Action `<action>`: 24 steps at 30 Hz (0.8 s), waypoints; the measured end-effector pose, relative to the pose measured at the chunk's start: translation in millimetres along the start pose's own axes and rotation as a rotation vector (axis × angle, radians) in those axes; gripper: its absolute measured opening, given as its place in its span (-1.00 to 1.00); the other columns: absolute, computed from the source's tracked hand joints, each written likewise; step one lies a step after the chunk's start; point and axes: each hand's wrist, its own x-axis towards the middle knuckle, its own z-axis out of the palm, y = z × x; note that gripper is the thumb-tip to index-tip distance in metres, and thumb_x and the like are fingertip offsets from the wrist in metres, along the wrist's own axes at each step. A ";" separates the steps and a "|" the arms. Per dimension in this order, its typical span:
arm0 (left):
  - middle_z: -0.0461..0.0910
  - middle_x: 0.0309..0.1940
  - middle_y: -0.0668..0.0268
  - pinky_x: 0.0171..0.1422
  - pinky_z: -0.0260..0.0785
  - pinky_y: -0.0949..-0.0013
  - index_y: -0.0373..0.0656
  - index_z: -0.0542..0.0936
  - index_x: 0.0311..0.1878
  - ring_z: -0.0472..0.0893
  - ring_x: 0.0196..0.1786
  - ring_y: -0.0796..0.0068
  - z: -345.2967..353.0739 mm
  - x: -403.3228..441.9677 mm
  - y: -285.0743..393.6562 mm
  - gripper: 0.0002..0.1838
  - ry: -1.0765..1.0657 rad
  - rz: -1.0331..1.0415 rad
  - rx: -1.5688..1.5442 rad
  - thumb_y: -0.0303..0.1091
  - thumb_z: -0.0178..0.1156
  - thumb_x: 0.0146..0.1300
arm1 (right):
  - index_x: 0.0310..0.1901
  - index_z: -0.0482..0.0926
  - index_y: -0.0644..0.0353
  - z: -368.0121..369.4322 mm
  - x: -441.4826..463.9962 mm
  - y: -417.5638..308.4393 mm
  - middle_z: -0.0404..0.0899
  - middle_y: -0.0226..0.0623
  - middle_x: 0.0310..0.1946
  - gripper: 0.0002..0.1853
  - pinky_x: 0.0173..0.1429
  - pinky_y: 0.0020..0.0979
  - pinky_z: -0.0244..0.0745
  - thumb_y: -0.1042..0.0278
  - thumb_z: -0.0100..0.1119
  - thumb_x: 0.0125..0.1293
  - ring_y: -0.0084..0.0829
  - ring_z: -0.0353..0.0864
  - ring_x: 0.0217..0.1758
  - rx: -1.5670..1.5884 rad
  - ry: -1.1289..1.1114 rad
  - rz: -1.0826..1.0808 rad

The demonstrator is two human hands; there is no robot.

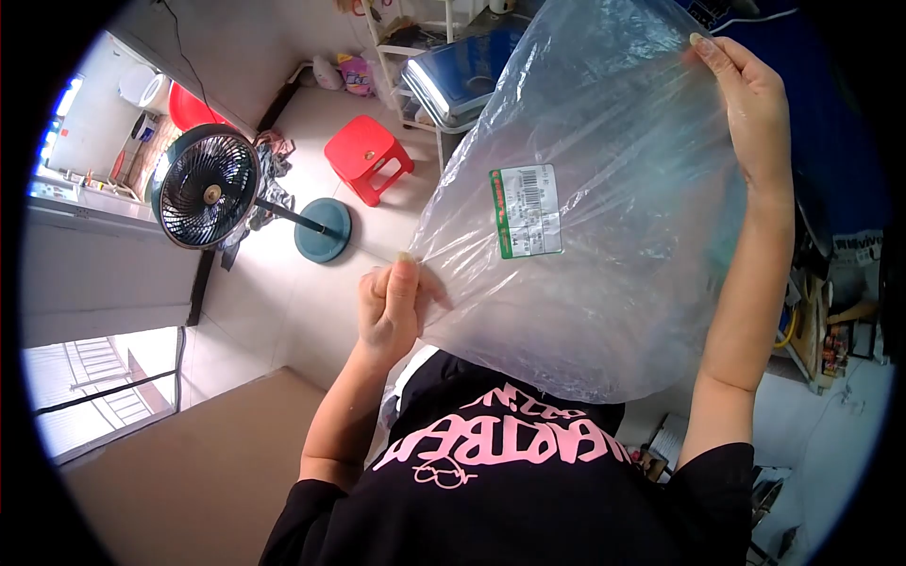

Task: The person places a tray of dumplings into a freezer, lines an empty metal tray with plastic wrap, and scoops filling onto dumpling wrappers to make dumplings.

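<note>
A large clear plastic bag point(613, 311) is stretched between my two hands in front of my chest. On its face sits a white label point(530, 209) with a barcode and a green edge. My left hand point(390, 304) pinches the bag's lower left side, thumb pointing up. Higher up at the right, my right hand point(750, 90) grips the opposite edge between thumb and fingers. The film looks wrinkled and pulled taut between the two grips. Some fingers of both hands are hidden behind the plastic or the palm.
A black standing fan point(209, 186) on a round green base point(323, 231) stands at the left. Beyond it are a red plastic stool point(366, 153) and crumpled cloth point(271, 179). A shelf rack with a blue-lidded box point(462, 75) stands behind the bag. A brown panel point(189, 462) lies lower left.
</note>
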 end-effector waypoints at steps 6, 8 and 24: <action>0.36 -0.81 0.36 -0.64 0.05 0.50 -0.25 0.52 -0.56 0.27 -0.76 0.68 -4.7 4.0 -17.6 -0.57 0.088 0.001 0.159 -0.20 -0.03 0.39 | -0.28 0.66 0.16 3.0 2.7 4.2 0.66 -0.31 -0.41 -0.71 -0.20 -0.53 0.41 0.13 0.06 0.33 -0.45 0.61 -0.34 -0.192 0.020 0.020; 0.35 -0.75 0.27 -0.55 0.12 0.43 -0.24 0.55 -0.47 0.32 -0.69 0.63 -7.0 16.9 -46.9 -0.77 0.215 -0.024 0.390 -0.31 0.17 0.25 | -0.27 0.66 0.13 13.6 5.8 12.2 0.64 -0.27 -0.45 -0.73 -0.27 -0.48 0.42 0.14 0.06 0.33 -0.42 0.61 -0.39 -0.281 0.135 -0.162; 0.27 0.26 0.02 0.35 0.15 0.03 -0.09 0.12 0.36 0.28 0.31 0.11 -5.0 40.4 -62.5 -0.29 0.048 -0.465 -0.883 0.01 0.09 0.24 | -0.27 0.52 0.13 224.4 -171.8 -40.5 0.42 -0.43 -0.60 -0.78 -0.44 -0.47 0.36 0.26 0.11 0.04 -0.46 0.49 -0.56 -0.388 -0.122 -0.638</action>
